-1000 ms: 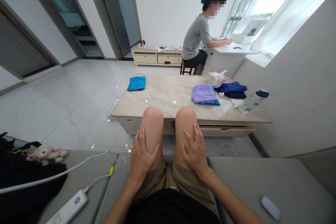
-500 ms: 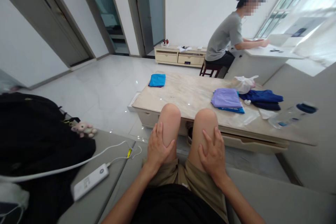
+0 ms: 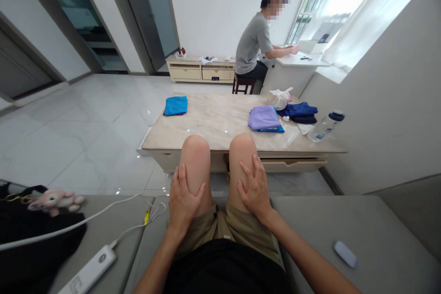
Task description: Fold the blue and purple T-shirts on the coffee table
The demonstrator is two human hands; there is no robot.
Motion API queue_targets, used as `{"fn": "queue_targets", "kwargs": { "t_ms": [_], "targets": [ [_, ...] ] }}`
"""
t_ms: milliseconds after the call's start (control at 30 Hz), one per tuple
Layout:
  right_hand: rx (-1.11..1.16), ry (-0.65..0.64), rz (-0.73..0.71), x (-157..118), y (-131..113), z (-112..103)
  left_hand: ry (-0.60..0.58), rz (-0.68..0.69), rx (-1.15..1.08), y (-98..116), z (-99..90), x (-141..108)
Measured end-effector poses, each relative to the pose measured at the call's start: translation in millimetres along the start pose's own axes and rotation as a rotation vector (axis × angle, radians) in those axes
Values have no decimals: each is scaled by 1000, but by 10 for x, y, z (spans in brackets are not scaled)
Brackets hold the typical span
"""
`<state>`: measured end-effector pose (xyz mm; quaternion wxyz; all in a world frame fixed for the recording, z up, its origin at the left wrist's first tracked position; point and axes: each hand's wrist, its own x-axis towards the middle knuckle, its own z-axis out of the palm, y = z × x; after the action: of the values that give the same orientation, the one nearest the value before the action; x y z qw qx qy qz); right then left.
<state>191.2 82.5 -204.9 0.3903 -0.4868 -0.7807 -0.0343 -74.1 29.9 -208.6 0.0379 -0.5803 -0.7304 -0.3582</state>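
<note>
My left hand (image 3: 185,200) rests on my left thigh, thumb apart from the fingers, holding nothing. On the other thigh lies my right hand (image 3: 254,188), its fingers spread and nothing in it. In front of my knees is a low marble-topped table (image 3: 213,117). A folded blue cloth (image 3: 176,105) lies at its left end, over something dark purple. Toward the right are a folded lilac cloth (image 3: 263,117) on a blue one, dark blue cloth (image 3: 299,110), a white plastic bag (image 3: 280,98) and a clear water bottle (image 3: 324,127) with a blue lid.
On the grey sofa (image 3: 310,220) are a cabled white power bank (image 3: 91,268), a plush toy (image 3: 57,201) by a black bag (image 3: 41,239), and a small white case (image 3: 345,253). A person (image 3: 255,43) sits at a white desk (image 3: 296,62). A low cabinet (image 3: 186,72) stands behind.
My view has turned to the right, so the table and person sit further left and the white case has come into sight. Both hands stay on my thighs.
</note>
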Motion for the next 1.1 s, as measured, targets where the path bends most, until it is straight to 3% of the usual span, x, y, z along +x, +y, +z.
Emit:
{"fn": "queue_targets", "kwargs": {
  "t_ms": [1100],
  "targets": [
    [-16,15,5,-4,-8,11,5,4,-3,-46,24,-14]
  ]
}}
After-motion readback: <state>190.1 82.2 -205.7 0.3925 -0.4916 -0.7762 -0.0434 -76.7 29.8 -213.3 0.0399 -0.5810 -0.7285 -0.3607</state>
